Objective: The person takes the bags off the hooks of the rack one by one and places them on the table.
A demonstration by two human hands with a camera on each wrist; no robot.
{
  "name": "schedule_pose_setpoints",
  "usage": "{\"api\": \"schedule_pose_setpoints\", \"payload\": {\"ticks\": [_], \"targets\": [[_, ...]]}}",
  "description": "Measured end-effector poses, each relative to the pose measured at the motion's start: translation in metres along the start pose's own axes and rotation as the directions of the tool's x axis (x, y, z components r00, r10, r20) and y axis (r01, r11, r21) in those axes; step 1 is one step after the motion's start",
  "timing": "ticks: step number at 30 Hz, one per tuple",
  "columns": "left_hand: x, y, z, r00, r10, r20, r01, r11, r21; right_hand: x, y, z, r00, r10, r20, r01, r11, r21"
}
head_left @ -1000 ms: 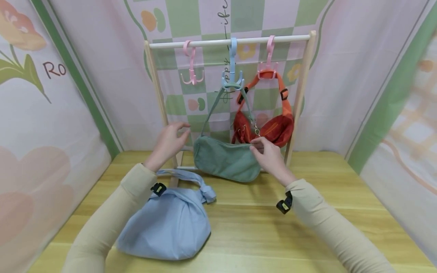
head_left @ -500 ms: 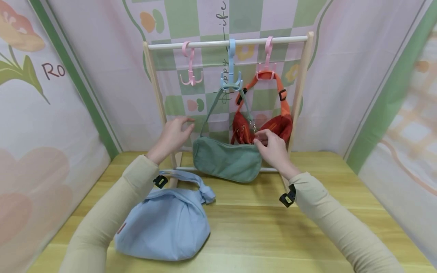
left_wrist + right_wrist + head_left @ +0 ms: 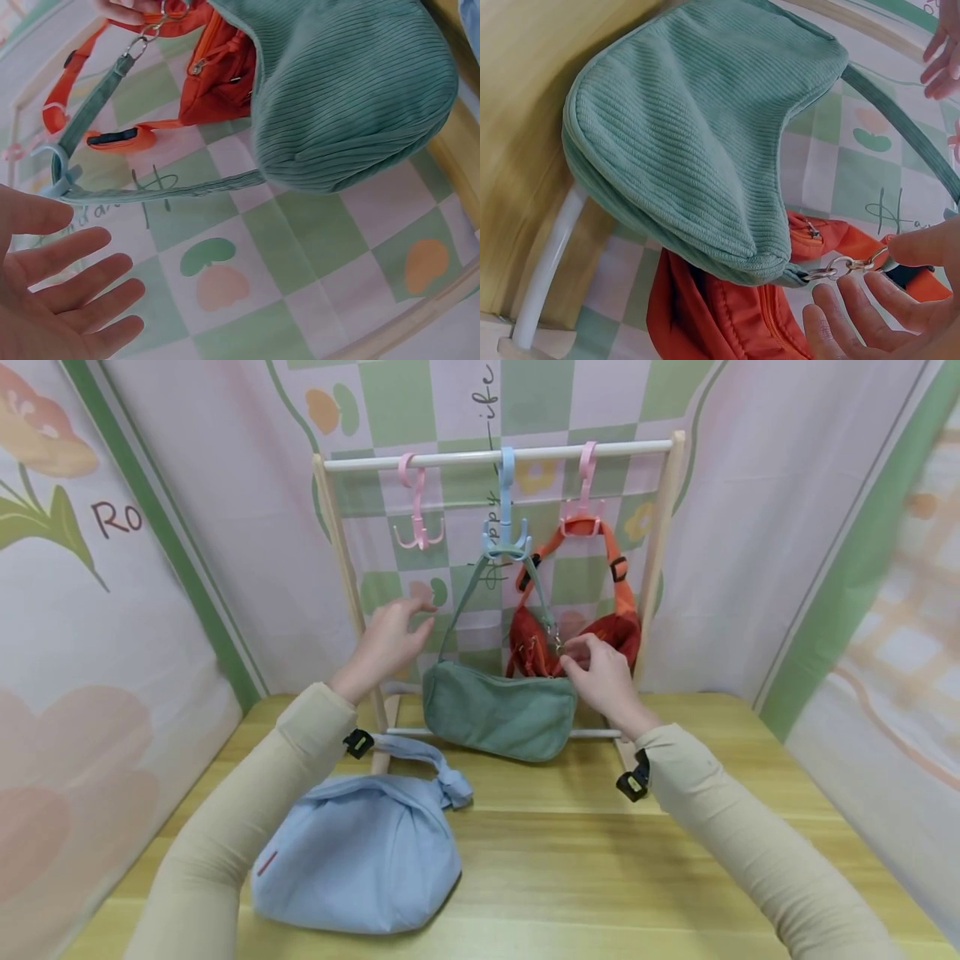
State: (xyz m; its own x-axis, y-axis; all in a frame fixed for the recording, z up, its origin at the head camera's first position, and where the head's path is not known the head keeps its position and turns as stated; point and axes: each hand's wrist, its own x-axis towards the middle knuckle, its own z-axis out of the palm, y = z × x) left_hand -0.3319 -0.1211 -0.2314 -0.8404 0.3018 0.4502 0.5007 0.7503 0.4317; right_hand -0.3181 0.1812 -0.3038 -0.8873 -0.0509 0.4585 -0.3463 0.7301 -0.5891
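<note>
A green corduroy shoulder bag (image 3: 498,710) hangs by its strap from the blue hook (image 3: 507,531) in the middle of the rack. My right hand (image 3: 600,672) is at the bag's right end, its thumb and fingers loosely bent beside the metal strap clasp (image 3: 847,264); in the right wrist view the thumb tip is right at the clasp, with a gap to the fingers below. My left hand (image 3: 390,639) hovers left of the green strap (image 3: 172,193), fingers spread and holding nothing. Behind the green bag, a red-orange waist bag (image 3: 618,639) hangs from the right pink hook (image 3: 583,502), partly hidden.
A light blue knotted-handle bag (image 3: 367,860) lies on the wooden table (image 3: 600,877) at front left, under my left forearm. The left pink hook (image 3: 418,518) on the rack's white top bar (image 3: 465,458) carries nothing. A patterned cloth backdrop stands behind.
Both hands have risen: the left up and rightward beside the strap, the right from the bag's top edge up to the clasp. The green bag hangs nearly still.
</note>
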Motion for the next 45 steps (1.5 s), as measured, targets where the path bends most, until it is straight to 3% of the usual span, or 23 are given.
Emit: {"api": "schedule_pose_setpoints", "payload": {"ticks": [14, 26, 36, 45], "targets": [[0.017, 0.019, -0.015, 0.999, 0.033, -0.019, -0.032, 0.999, 0.022, 0.01, -0.002, -0.003, 0.999, 0.035, 0.024, -0.034, 0.999, -0.007], [0.029, 0.025, -0.025, 1.0, 0.027, -0.014, -0.026, 0.999, 0.03, 0.017, -0.001, -0.003, 0.998, 0.052, 0.036, -0.051, 0.998, -0.035], [0.04, 0.032, -0.034, 0.996, 0.075, -0.056, -0.073, 0.997, 0.04, 0.025, -0.009, -0.007, 0.997, 0.064, 0.041, -0.062, 0.997, -0.038], [0.051, 0.04, -0.045, 0.996, 0.091, -0.012, -0.09, 0.994, 0.057, 0.035, -0.018, -0.01, 0.998, 0.044, 0.034, -0.043, 0.999, -0.025]]}}
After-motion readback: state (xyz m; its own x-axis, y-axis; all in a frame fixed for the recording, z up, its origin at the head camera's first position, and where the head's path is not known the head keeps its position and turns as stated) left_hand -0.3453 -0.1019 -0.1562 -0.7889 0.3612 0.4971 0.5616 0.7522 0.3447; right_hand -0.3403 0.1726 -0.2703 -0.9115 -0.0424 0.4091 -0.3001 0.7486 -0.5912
